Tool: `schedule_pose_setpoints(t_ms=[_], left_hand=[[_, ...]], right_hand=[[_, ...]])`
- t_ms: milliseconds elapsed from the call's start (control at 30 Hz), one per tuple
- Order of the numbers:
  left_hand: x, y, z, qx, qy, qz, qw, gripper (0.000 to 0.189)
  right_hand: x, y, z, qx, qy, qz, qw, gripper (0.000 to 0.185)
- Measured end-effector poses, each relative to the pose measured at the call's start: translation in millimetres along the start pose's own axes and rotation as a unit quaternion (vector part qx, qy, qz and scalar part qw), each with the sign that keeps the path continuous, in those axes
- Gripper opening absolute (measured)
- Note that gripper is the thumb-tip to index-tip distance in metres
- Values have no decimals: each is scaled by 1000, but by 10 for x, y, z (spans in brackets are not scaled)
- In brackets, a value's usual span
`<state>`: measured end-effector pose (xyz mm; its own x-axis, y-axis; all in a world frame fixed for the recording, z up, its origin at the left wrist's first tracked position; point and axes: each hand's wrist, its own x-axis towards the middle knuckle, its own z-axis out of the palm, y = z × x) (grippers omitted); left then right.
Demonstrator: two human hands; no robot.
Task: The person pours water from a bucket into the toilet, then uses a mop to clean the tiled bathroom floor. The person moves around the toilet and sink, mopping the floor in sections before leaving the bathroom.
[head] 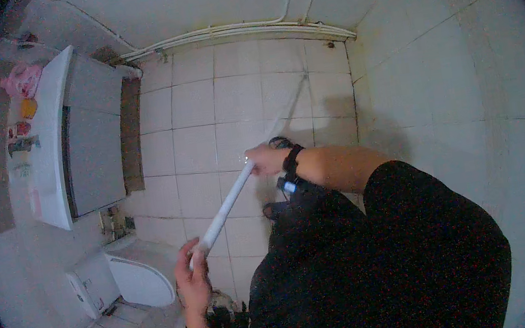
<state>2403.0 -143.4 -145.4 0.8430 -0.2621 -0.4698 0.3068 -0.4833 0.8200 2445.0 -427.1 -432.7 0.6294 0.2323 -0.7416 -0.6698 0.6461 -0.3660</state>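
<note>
A long white pole slants across the view over the tiled floor. My left hand holds its near end at lower left, the thumb lying along the shaft. Higher up, my right hand is closed around the same shaft. Beyond my right hand the pole looks thinner and blurred, running towards the floor tiles at upper right. What its far tip carries cannot be made out. Dark bands circle both of my wrists. Dark footwear shows beside my black clothing.
White floor tiles stretch ahead to white pipes along the wall base. At left stands a washbasin cabinet with small items on top. A white toilet is at lower left. A pale tiled wall rises on the right.
</note>
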Motion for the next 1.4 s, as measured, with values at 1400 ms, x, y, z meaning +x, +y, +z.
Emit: schedule_pose_setpoints(t_ms=[1400], left_hand=[[-1259, 785, 1314, -113, 164, -294, 935, 33]], right_hand=[[-578, -170, 435, -306, -72, 192, 930, 69]])
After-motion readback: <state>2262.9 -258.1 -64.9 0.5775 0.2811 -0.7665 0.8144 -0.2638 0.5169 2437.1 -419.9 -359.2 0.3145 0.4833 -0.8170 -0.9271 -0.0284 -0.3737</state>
